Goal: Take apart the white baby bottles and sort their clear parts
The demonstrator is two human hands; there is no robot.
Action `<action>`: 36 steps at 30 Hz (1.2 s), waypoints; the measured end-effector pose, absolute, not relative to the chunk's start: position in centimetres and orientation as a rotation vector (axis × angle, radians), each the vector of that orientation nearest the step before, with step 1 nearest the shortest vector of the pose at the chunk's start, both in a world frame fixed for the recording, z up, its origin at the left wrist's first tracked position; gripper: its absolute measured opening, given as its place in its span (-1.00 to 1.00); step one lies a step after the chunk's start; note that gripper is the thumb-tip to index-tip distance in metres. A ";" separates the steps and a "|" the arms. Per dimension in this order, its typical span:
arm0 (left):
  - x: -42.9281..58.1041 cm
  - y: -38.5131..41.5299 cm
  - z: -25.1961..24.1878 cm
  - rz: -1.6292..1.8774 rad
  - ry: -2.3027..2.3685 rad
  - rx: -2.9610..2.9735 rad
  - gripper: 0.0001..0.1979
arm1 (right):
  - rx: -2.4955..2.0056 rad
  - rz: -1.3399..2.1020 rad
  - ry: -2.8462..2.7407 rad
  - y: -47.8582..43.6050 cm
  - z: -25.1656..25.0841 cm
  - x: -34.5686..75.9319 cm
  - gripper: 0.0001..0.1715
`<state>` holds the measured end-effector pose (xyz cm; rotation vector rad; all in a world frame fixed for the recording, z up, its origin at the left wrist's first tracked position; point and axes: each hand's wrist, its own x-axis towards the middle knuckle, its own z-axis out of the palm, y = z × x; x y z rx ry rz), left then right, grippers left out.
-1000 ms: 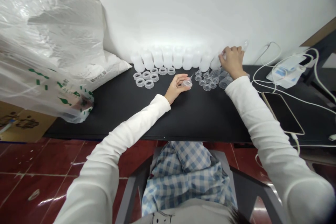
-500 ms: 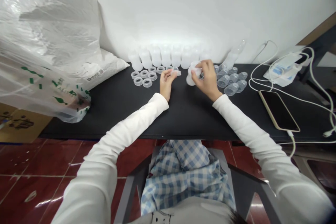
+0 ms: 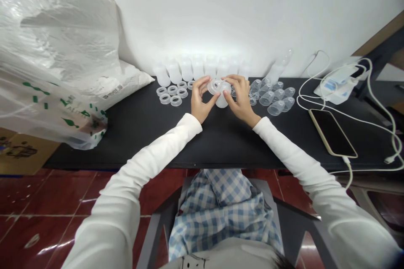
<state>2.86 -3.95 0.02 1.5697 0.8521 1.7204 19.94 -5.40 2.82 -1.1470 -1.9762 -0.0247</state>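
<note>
My left hand [image 3: 201,101] is closed on a clear screw ring [image 3: 213,87] that seems to have a teat in it. The ring is tilted at the mouth of a small, frosted baby bottle [image 3: 222,101]; whether they touch I cannot tell. My right hand [image 3: 242,100] grips that bottle round its upper part, and its fingers hide part of the neck. Left of my hands lie several loose clear rings [image 3: 176,100]. Just right of my right hand are several small clear pieces, perhaps teats [image 3: 253,96], partly hidden. Beyond them lie several clear dome caps [image 3: 275,108].
A row of frosted bottles [image 3: 174,71] lines the wall, and a capped bottle [image 3: 277,68] stands right of it. Plastic bags [image 3: 63,50] bulge over the table's left side. On the right are a phone [image 3: 333,133], white cables and a power strip [image 3: 337,86].
My hands have come together. The ring in my left hand moved right to the bottle's top, while my right hand brought the bottle left and now holds it upright.
</note>
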 end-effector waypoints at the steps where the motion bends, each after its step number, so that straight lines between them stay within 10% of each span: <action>1: 2.8 -4.0 0.0 1.715 0.846 1.589 -0.27 | -1.140 -0.017 -1.974 -5.5 2.9 19.8 -0.45; 16: 3.0 -2.1 -2.3 1.402 0.926 1.721 -0.06 | -1.087 0.054 -1.664 -4.8 3.2 20.5 -0.42; 21: 3.0 -1.1 -3.1 1.168 0.999 1.835 -0.30 | -0.993 0.120 -1.596 -3.7 2.7 21.5 -0.41; 30: 2.2 -1.4 -2.5 1.442 0.929 1.984 -0.50 | -1.002 0.404 -1.494 -1.8 1.1 23.2 -0.30; 36: 2.2 -1.6 -2.6 1.564 0.822 1.816 -0.28 | -0.935 0.671 -1.505 -0.3 0.6 25.4 -0.32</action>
